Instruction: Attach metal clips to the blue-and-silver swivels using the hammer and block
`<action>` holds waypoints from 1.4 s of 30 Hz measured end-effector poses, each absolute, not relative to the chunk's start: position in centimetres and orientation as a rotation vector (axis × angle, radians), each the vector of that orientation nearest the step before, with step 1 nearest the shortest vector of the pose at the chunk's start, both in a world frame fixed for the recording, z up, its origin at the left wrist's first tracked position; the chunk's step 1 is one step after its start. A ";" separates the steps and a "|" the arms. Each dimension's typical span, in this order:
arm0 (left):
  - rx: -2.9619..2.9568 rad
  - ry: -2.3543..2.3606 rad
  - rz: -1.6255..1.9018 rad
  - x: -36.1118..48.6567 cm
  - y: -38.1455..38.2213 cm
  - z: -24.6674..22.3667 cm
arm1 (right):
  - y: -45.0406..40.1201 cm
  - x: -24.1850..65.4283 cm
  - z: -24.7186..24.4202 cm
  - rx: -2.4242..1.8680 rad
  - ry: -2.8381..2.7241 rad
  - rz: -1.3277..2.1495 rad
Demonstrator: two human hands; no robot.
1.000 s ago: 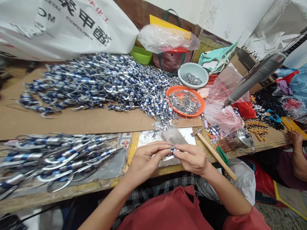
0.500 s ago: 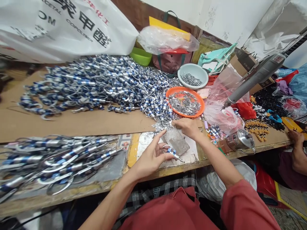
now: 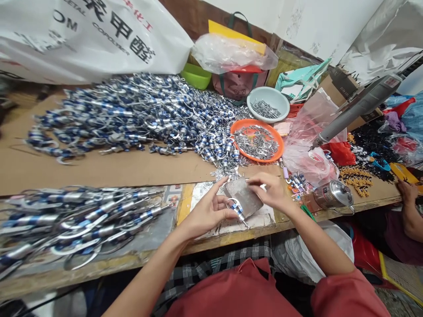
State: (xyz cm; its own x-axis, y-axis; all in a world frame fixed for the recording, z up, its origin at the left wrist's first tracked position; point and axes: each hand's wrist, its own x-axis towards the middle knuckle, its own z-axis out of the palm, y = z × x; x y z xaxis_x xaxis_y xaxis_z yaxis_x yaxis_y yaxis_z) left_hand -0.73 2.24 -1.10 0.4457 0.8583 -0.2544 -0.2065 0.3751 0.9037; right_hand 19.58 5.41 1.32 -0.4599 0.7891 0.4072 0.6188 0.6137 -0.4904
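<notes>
My left hand point(image 3: 209, 213) is closed in a pinch on a small blue-and-silver metal piece point(image 3: 239, 211) with a curved hook-like arm and a thin tip pointing down to the right. Beside it lies a grey metal block point(image 3: 240, 190) on a worn white sheet point(image 3: 228, 227). Over the block's right part, my right hand point(image 3: 272, 191) has its fingers pinched together; whatever is between them is too small to make out. Flat silver plates point(image 3: 228, 174) lie loose just behind the block.
A large heap of similar blue-and-silver pieces point(image 3: 139, 114) covers the cardboard, and a second group point(image 3: 82, 224) lies front left. An orange tray point(image 3: 281, 145) and a pale bowl point(image 3: 287, 105) hold metal parts. A powered screwdriver point(image 3: 357, 110) hangs right, above a metal mug point(image 3: 333, 196). Another person's hand point(image 3: 408, 191) is far right.
My right hand has come back from the loose plates toward me and to the right, over the block. My left hand has tilted the metal piece, its tip now lower.
</notes>
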 end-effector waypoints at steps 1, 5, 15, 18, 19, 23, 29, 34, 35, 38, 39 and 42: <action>0.929 0.832 0.803 -0.7 2.3 -1.2 | 4.3 19.5 1.5 -1.014 -2.223 0.382; 0.903 0.813 0.824 -0.6 2.3 -1.3 | 1.4 18.6 0.7 -0.881 -2.298 0.206; 0.911 0.850 0.821 -0.5 2.3 -1.3 | 1.7 18.5 2.3 -1.160 -2.521 0.325; 0.922 0.839 0.819 -0.5 2.3 -1.2 | 2.0 17.9 2.7 -1.200 -2.514 0.426; 0.927 0.837 0.817 -0.5 2.3 -1.2 | 2.1 17.6 2.8 -1.221 -2.492 0.470; 0.918 0.835 0.815 -0.5 2.2 -1.0 | 2.8 16.9 3.2 -1.353 -2.364 0.730; 0.923 0.849 0.796 -0.5 2.2 -0.6 | 2.6 16.5 3.5 -1.432 -2.366 0.802; 0.900 0.836 0.806 -0.5 2.2 -0.6 | 1.6 15.8 2.0 -1.356 -2.201 0.693; 0.892 0.837 0.808 -0.5 2.2 -0.6 | 1.4 16.3 1.6 -1.337 -2.125 0.688; 0.877 0.857 0.807 -0.5 2.3 -0.7 | 0.9 19.5 0.8 -1.431 -1.866 0.498; 0.877 0.864 0.804 -0.5 2.3 -0.8 | 0.7 21.0 0.5 -1.522 -1.807 0.374; 0.888 0.868 0.796 -0.5 2.4 -0.8 | 0.1 25.4 -0.4 -1.925 -1.932 0.119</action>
State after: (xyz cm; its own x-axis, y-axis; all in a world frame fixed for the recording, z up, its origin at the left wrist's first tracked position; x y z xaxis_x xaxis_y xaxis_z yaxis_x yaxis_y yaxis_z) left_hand -0.48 2.37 -0.84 0.4234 0.8576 -0.2921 -0.2166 0.4089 0.8865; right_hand 25.37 0.09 -0.43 0.0367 0.9738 0.2242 0.9391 0.0431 -0.3410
